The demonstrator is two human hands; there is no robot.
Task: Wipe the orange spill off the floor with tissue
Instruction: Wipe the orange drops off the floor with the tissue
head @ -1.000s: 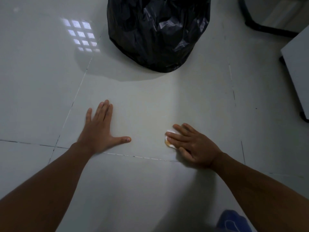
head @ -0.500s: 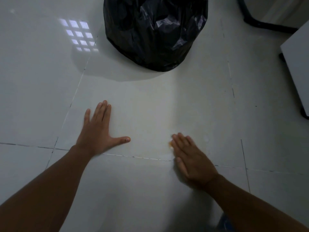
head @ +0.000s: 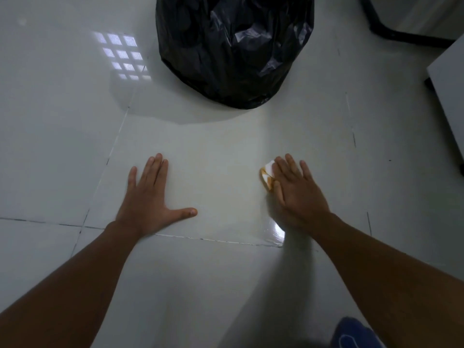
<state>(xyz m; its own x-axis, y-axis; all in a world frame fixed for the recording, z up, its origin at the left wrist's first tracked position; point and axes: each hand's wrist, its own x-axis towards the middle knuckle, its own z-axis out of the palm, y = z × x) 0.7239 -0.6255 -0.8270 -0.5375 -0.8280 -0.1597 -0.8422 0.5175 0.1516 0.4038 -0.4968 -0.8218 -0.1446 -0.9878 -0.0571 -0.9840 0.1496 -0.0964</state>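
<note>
My right hand [head: 298, 192] lies flat on the pale tiled floor [head: 216, 172], pressing down a folded white tissue [head: 267, 175] stained orange along its edge. Only the tissue's left part shows from under my fingers. A wet glossy patch [head: 277, 232] shines just behind my right wrist. No orange liquid is visible on the bare floor. My left hand [head: 150, 199] rests palm-down to the left, fingers spread, holding nothing.
A full black bin bag [head: 233, 49] stands on the floor straight ahead of my hands. A dark metal furniture base [head: 391, 33] and a grey cabinet edge [head: 449, 96] are at the far right. A blue shoe [head: 356, 332] shows at the bottom right.
My right hand slid the tissue toward me, then pushed it forward and to the right again. My left hand stayed planted on the floor.
</note>
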